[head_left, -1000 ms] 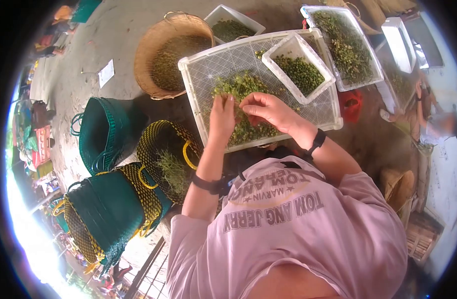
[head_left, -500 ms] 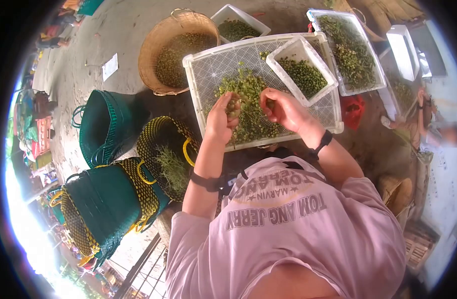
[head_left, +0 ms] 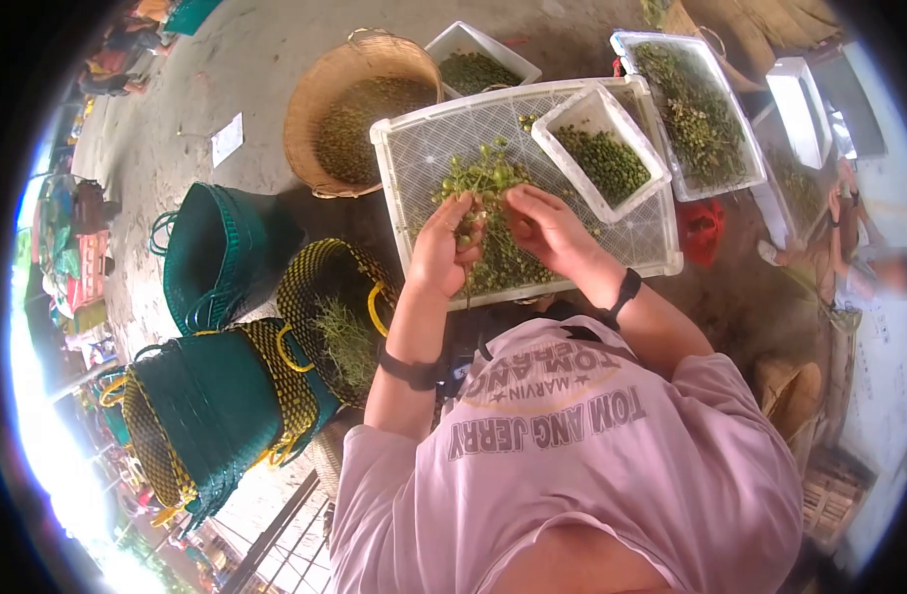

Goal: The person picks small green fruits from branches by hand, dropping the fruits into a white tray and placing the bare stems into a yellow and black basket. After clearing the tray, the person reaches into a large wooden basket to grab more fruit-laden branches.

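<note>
My left hand (head_left: 447, 246) is closed round the stems of a sprig of small round green berries (head_left: 483, 178), whose berry clusters stand out above the fingers. Beside it, my right hand (head_left: 560, 236) has thumb and fingers drawn together at the sprig's right edge; what lies between the fingertips is hidden. Both hands are over an upturned white plastic crate (head_left: 414, 148) with a lattice surface. A heap of berry sprigs (head_left: 508, 267) lies on it, below and between the hands. A white foam box (head_left: 612, 158) of loose green berries rests tilted on the crate's right part.
A round woven basket (head_left: 300, 124) of berries stands behind left, next to another white box (head_left: 478, 61). Back right is a foam tray (head_left: 696, 119) of sprigs. Green baskets (head_left: 211, 396) and a yellow-black basket (head_left: 320, 259) stand left. A red bag (head_left: 701, 230) lies right; another person (head_left: 859, 238) is at far right.
The sprig now stands up above my left hand, its berry clusters in plain view. My right hand has turned and moved slightly down and left, its fingertips nearer my left hand.
</note>
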The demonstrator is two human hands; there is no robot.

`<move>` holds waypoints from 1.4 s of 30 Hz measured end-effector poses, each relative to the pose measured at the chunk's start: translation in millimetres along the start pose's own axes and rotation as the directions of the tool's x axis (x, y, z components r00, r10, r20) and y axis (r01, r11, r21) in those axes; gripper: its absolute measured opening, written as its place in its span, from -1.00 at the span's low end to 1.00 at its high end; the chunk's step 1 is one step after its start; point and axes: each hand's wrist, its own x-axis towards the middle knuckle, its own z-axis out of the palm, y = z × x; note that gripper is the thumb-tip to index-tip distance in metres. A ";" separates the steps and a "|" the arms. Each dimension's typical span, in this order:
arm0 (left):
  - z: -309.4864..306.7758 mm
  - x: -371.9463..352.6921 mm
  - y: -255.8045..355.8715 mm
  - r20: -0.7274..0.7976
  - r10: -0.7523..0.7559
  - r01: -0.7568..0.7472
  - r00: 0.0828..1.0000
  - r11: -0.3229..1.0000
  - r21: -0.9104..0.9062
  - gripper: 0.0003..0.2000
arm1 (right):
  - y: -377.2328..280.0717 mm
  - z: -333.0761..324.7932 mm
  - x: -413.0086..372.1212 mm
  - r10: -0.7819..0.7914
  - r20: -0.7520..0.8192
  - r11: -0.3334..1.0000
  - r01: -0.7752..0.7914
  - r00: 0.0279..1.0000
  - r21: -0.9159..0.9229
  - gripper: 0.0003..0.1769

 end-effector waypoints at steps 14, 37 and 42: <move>4.5 -7.4 -30.5 0.172 0.589 -0.153 0.790 -0.082 0.985 -0.77 | -9.3 26.7 17.1 -0.402 0.143 0.552 0.364 0.904 -0.750 -0.74; -8.5 -24.9 -2.2 0.041 0.118 -0.119 0.992 0.784 0.609 -0.74 | -14.3 -38.0 12.2 0.102 0.059 0.971 -0.087 0.993 -0.222 -0.79; -25.5 -21.1 -7.5 0.316 0.185 -0.365 0.930 0.381 0.849 -0.60 | -20.1 14.8 -7.9 0.126 -0.011 0.986 -0.127 0.992 -0.105 -0.72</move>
